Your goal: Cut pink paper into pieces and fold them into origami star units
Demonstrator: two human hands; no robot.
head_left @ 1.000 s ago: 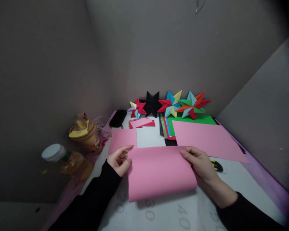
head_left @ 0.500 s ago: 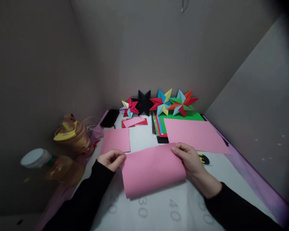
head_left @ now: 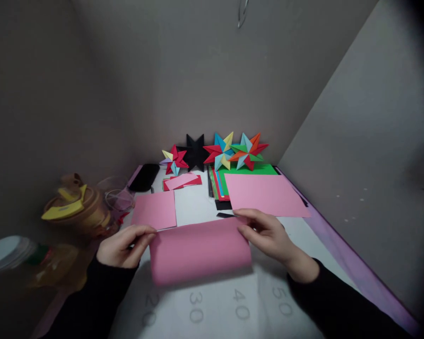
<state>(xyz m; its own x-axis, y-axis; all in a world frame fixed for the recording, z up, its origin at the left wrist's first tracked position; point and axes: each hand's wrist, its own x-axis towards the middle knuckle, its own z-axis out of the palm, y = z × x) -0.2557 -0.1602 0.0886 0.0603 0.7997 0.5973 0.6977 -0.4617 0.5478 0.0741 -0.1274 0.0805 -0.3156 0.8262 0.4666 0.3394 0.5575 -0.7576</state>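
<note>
A sheet of pink paper (head_left: 201, 254) is curled over toward me, its rounded bend facing the near side of the table. My left hand (head_left: 127, 246) pinches its far left corner between thumb and fingers. At the far right corner, my right hand (head_left: 268, 235) has its thumb and fingertips closed on the edge. Beyond the left hand lies a stack of square pink paper (head_left: 157, 208). Past the right hand, a larger pink sheet (head_left: 268, 194) rests on coloured papers. A small dark object (head_left: 225, 215) shows partly just behind the held sheet.
Folded paper stars (head_left: 221, 150) lean against the back wall, a black star (head_left: 196, 151) among them. Paper strips (head_left: 182, 181) and a black phone (head_left: 144, 177) lie at the back left. A brown cup (head_left: 74, 207) and a white-capped jar (head_left: 10, 254) stand left. Printed numbers mark the white tabletop (head_left: 219, 306).
The view has turned slightly right, so everything sits further left. The pink sheet is still curled and held at both corners; the right fingers are more extended along its edge.
</note>
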